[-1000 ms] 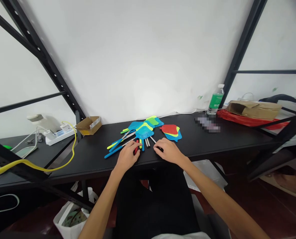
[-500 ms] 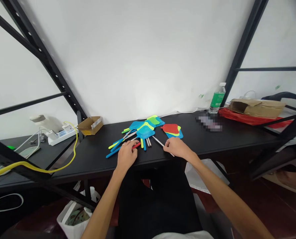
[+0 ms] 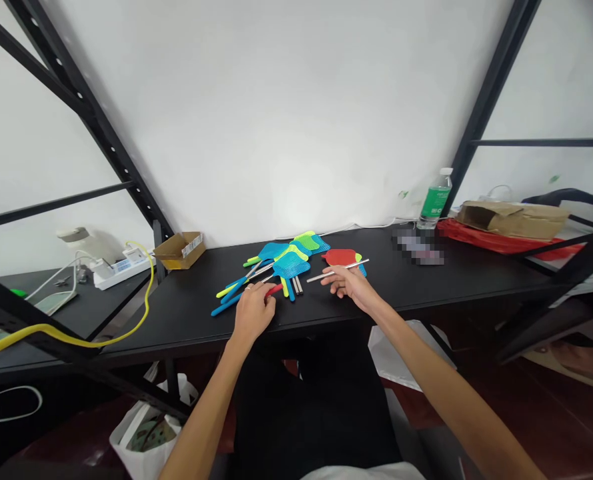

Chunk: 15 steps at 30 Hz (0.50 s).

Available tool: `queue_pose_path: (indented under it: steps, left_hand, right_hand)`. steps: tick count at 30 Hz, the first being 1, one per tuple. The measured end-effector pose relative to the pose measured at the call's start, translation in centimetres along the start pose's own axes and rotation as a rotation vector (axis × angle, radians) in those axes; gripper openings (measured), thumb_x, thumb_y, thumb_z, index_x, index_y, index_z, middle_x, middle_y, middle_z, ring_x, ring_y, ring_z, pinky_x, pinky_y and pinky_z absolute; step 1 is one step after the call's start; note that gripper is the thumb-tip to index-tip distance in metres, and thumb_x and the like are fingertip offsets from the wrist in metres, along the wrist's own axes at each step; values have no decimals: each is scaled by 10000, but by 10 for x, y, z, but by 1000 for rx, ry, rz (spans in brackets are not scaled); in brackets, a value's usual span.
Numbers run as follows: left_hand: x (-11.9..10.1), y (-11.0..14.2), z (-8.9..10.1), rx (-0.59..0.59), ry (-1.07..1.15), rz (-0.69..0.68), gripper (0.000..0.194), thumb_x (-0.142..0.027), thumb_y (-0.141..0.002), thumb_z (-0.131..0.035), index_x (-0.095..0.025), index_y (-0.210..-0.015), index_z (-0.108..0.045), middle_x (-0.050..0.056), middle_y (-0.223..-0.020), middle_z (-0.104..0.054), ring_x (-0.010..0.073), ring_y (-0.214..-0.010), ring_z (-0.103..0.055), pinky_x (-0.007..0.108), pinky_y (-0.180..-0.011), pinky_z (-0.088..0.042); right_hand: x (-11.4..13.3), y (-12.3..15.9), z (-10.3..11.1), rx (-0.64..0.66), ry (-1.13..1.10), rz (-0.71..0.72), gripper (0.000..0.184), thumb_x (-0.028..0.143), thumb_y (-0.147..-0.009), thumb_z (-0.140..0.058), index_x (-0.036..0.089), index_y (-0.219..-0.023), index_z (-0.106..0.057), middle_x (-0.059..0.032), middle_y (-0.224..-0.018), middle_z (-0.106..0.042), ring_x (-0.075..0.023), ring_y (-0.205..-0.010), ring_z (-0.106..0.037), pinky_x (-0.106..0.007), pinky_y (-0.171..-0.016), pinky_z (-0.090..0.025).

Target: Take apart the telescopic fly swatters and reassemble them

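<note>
Surface: matte black desk [image 3: 186,317] against a white wall [image 3: 276,120].
Left hand [image 3: 253,312]: fingers curled closed on a slim red plastic handle [image 3: 274,290].
Right hand [image 3: 344,281]: pinching a thin silver metal rod [image 3: 349,265] above the desk.
Pile: overlapping blue, green and red plastic fly swatters [image 3: 290,265], flat on the desk, just beyond the hands.

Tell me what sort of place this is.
Probably a small workroom for assembly: a batch of fly swatters lies on a black workbench, framed by black metal shelving, with a power strip close by.
</note>
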<state>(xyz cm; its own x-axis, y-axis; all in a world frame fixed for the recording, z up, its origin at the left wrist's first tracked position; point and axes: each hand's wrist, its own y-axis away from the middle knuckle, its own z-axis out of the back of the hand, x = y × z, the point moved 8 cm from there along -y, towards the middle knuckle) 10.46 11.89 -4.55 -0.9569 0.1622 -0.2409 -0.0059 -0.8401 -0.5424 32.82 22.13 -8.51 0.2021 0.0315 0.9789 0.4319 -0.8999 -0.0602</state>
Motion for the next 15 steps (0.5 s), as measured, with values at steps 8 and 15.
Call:
queue_pose_path:
  steps: [8, 15]
  left_hand:
    - [-11, 1, 1, 14, 13, -66, 303, -191, -906, -456, -227, -1100, -685, 61, -1047, -708, 254, -962, -621, 381, -863, -484]
    - [-13, 3, -2, 29, 14, -94, 267, -186, -914, -481, -224, -1092, -676, 61, -995, -696, 237, -933, -637, 354, -835, -484]
  right_hand:
    - [5, 2, -6, 1, 2, 84, 258, 413, -812, -609, 172, -863, -683, -13, -681, -603, -93, -492, -420, -222, -433, -308]
    - [7, 7, -19, 58, 11, 122, 229, 403, -787, -681, 203, -849, -587, -14, -721, -660, -109, -545, -525, -212, -471, -349]
